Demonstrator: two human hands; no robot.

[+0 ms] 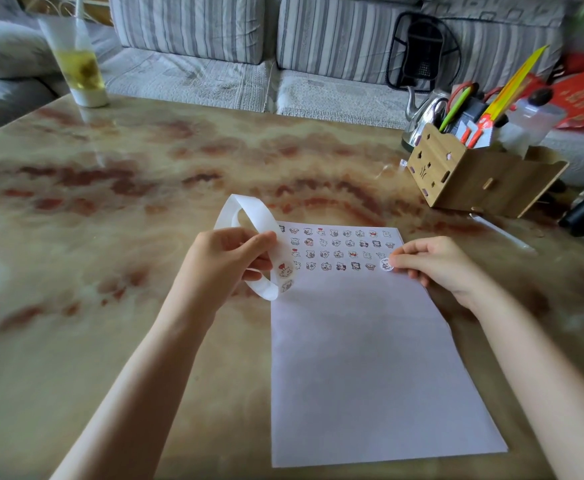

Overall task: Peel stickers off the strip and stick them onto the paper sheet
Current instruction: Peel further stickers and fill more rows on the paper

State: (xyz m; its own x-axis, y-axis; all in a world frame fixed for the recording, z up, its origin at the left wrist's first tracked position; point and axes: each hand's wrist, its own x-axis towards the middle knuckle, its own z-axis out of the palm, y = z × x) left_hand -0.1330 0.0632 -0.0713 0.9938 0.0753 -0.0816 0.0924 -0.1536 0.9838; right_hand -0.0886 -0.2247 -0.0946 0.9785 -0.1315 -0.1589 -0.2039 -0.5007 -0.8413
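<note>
On the marbled surface [145,202] lies the paper sheet [363,358], with four rows of small stickers across its far end. Left hand [224,261], at the sheet's left edge: fingers curled round the looped white strip [249,209], thumb pinching it; two stickers show on the strip below the thumb. Right hand [436,261]: fingers pinch one round sticker [386,264] at the right end of the fourth row; whether it is stuck down cannot be told. Wooden organiser [474,178] stands far right, drinking glass [79,67] far left.

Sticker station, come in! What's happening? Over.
Left hand grips strip. Right hand pinches sticker at fourth row's end on paper sheet. Nothing in the way.
</note>
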